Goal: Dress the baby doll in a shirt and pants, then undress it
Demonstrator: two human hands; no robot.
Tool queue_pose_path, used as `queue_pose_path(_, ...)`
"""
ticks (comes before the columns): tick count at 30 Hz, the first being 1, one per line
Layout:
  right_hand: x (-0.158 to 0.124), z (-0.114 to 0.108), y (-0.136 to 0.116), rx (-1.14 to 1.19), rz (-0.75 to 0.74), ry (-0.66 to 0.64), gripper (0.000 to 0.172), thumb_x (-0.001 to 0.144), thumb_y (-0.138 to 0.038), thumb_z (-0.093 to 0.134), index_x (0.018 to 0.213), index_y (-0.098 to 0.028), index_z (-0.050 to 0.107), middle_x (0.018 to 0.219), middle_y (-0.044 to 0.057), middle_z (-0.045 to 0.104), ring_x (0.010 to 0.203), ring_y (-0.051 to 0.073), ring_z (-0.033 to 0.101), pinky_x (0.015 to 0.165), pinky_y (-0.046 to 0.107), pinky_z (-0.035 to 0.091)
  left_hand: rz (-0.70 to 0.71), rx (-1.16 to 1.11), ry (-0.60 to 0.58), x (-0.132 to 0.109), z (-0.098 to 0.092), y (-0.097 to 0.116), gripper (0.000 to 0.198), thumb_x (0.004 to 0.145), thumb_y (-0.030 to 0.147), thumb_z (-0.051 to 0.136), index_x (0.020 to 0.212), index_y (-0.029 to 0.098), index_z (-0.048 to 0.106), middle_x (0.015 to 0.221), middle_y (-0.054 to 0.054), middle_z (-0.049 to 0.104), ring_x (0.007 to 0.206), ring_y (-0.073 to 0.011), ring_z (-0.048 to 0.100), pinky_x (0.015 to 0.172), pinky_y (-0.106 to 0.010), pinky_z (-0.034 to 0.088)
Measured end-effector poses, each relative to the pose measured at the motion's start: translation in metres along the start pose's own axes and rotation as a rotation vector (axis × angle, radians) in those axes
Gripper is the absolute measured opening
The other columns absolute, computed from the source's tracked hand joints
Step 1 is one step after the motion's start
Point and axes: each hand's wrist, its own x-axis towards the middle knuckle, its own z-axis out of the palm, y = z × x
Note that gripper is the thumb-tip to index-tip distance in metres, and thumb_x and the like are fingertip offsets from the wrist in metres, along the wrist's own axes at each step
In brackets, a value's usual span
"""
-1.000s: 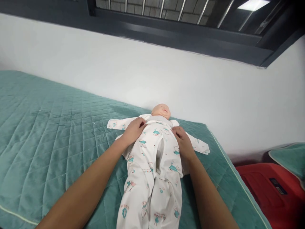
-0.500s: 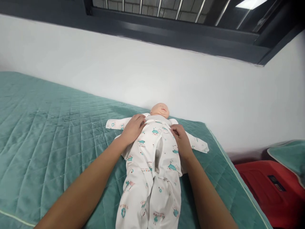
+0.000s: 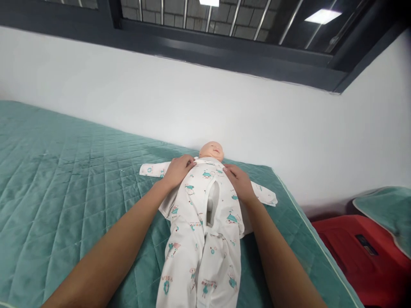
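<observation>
A baby doll (image 3: 212, 150) lies on its back, head towards the wall. White printed baby pants (image 3: 221, 256) with an opening at the crotch cover it up to the chest. My left hand (image 3: 180, 169) pinches the waistband at the left side, near the doll's shoulder. At the opposite side my right hand (image 3: 239, 180) has its fingers closed on the waistband edge. A matching long-sleeved top shows beneath, its left sleeve (image 3: 154, 169) and right sleeve (image 3: 265, 194) spread outward. Most of the top is hidden under the pants.
The doll rests on a green quilted bed cover (image 3: 80, 192). Behind it rises a white wall (image 3: 128, 94) below a dark-framed window (image 3: 224, 53) with metal bars. A red plastic object (image 3: 353, 256), partly under green cloth (image 3: 388, 209), stands right of the bed.
Both hands have drawn the waistband slightly higher, up towards the doll's neck. The crotch opening has spread wider. The camera view has shifted a little.
</observation>
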Motion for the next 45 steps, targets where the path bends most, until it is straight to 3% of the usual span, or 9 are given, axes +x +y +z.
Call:
queue_pose_path(5,0.016,0.002,0.000,-0.248,0.132,0.027,0.043,0.092,-0.054,0.038,0.072,-0.022,0.059,0.078,0.003,0.067,0.076,0.022,0.058,0.072,0.033,0.039,-0.147,0.141,0.017,0.019,0.004,0.001,0.021,0.092,0.035,0.048,0.083,0.021,0.060,0.086,-0.004,0.069,0.081,-0.0213,0.061,0.073,-0.032,0.042)
queue_pose_path(9,0.024,0.008,0.006,-0.269,0.204,0.049,0.043,0.090,-0.055,0.040,0.067,-0.022,0.055,0.071,0.002,0.065,0.070,0.020,0.056,0.067,0.032,0.038,-0.185,0.161,0.038,0.029,0.012,-0.005,0.018,0.090,0.033,0.051,0.085,0.020,0.063,0.088,-0.006,0.070,0.084,-0.0223,0.062,0.076,-0.032,0.043)
queue_pose_path(14,0.017,0.013,0.012,-0.033,0.096,0.133,0.032,0.087,-0.048,0.050,0.096,-0.022,0.067,0.102,0.006,0.072,0.092,0.023,0.064,0.085,0.037,0.046,-0.030,0.086,0.040,0.018,0.014,-0.011,0.031,0.092,0.028,0.051,0.120,0.029,0.063,0.114,-0.002,0.068,0.103,-0.0183,0.062,0.089,-0.030,0.044)
queue_pose_path(18,0.004,0.008,0.007,0.005,-0.122,0.029,0.039,0.095,-0.043,0.040,0.113,-0.024,0.070,0.120,0.007,0.069,0.115,0.025,0.059,0.101,0.041,0.042,0.084,0.213,-0.046,0.003,0.009,-0.009,0.037,0.095,0.031,0.048,0.128,0.037,0.062,0.127,-0.003,0.062,0.116,-0.0246,0.055,0.100,-0.041,0.037)
queue_pose_path(23,-0.014,0.001,0.000,0.023,-0.202,-0.058,0.042,0.099,-0.040,0.035,0.128,-0.028,0.063,0.138,0.004,0.060,0.127,0.024,0.052,0.110,0.043,0.038,0.136,0.254,-0.092,-0.010,0.006,-0.012,0.045,0.096,0.030,0.045,0.140,0.036,0.051,0.142,-0.003,0.053,0.125,-0.0256,0.048,0.107,-0.043,0.033)
queue_pose_path(29,-0.036,0.004,0.018,0.009,-0.108,0.021,0.045,0.098,-0.040,0.037,0.135,-0.024,0.058,0.147,0.006,0.051,0.140,0.023,0.040,0.117,0.047,0.029,0.133,0.391,-0.046,-0.030,0.000,-0.016,0.048,0.098,0.026,0.039,0.145,0.031,0.044,0.149,-0.004,0.047,0.134,-0.0249,0.041,0.109,-0.041,0.033)
queue_pose_path(37,-0.052,-0.003,0.017,-0.332,-0.019,0.161,0.050,0.081,-0.013,0.042,0.128,-0.018,0.062,0.139,0.012,0.057,0.127,0.028,0.050,0.109,0.049,0.039,0.000,0.580,0.069,-0.046,-0.011,-0.005,0.044,0.092,0.021,0.046,0.134,0.028,0.058,0.140,-0.006,0.056,0.122,-0.0289,0.050,0.100,-0.044,0.040)
queue_pose_path(42,-0.052,-0.019,0.028,-0.346,0.116,0.271,0.056,0.071,-0.006,0.037,0.119,-0.012,0.066,0.132,0.014,0.060,0.123,0.027,0.052,0.109,0.044,0.039,-0.083,0.564,0.123,-0.044,-0.009,-0.005,0.043,0.091,0.021,0.045,0.131,0.030,0.060,0.135,-0.006,0.059,0.120,-0.0283,0.052,0.099,-0.045,0.041)
queue_pose_path(45,-0.050,-0.029,0.034,-0.277,0.247,0.297,0.048,0.075,-0.012,0.040,0.114,-0.010,0.068,0.124,0.015,0.065,0.118,0.028,0.056,0.106,0.043,0.040,-0.144,0.512,0.143,-0.042,-0.010,-0.008,0.039,0.094,0.028,0.042,0.128,0.029,0.061,0.130,-0.005,0.062,0.118,-0.0280,0.054,0.100,-0.044,0.040)
